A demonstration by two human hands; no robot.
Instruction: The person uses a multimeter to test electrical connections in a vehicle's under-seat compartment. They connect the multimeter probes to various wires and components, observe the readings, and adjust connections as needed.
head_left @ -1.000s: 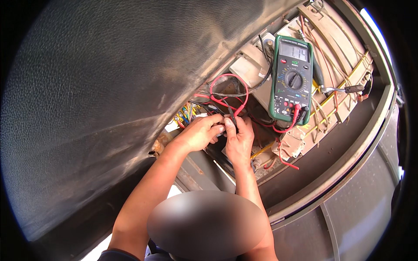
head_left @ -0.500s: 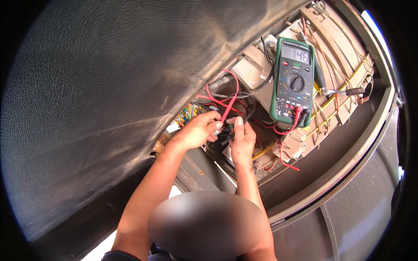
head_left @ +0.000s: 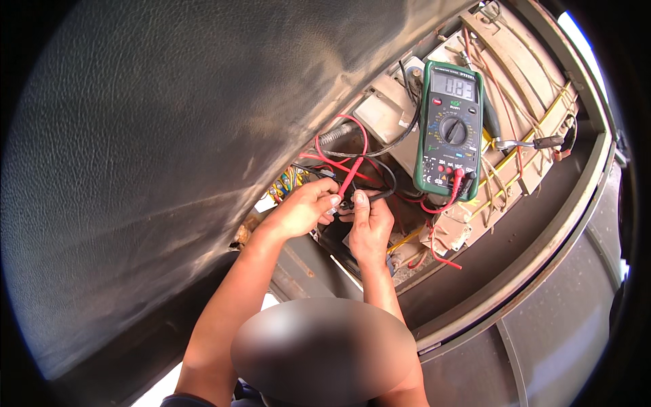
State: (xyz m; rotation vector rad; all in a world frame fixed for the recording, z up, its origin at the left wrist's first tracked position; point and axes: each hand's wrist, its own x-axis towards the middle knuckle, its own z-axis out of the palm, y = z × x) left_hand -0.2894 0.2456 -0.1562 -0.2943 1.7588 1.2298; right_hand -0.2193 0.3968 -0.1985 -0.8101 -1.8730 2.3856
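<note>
My left hand [head_left: 302, 209] pinches a red test probe [head_left: 350, 178], its lead looping up behind it. Close beside it, my right hand [head_left: 371, 227] grips a black test probe [head_left: 381, 195] that lies nearly level. Both hands meet over a dark gap in the compartment. The probe tips and a small part between the fingers are too hidden to make out. A green-and-black multimeter [head_left: 431, 139], its screen lit with a reading, rests on the dusty boxes to the right; red and black leads are plugged into its lower end.
Left of my hands is a yellow terminal block with coloured wires [head_left: 283, 182]. A ratchet wrench [head_left: 525, 144] lies right of the meter, near yellow rods and tied cables. A loose red wire [head_left: 444, 260] hangs lower down. Black padded upholstery [head_left: 169, 136] leans over the left; a curved metal rim [head_left: 515, 298] bounds the right.
My right hand has drawn in toward my left, and the black probe has tipped from steep to nearly level. The meter's reading has dropped. The left hand keeps the red probe.
</note>
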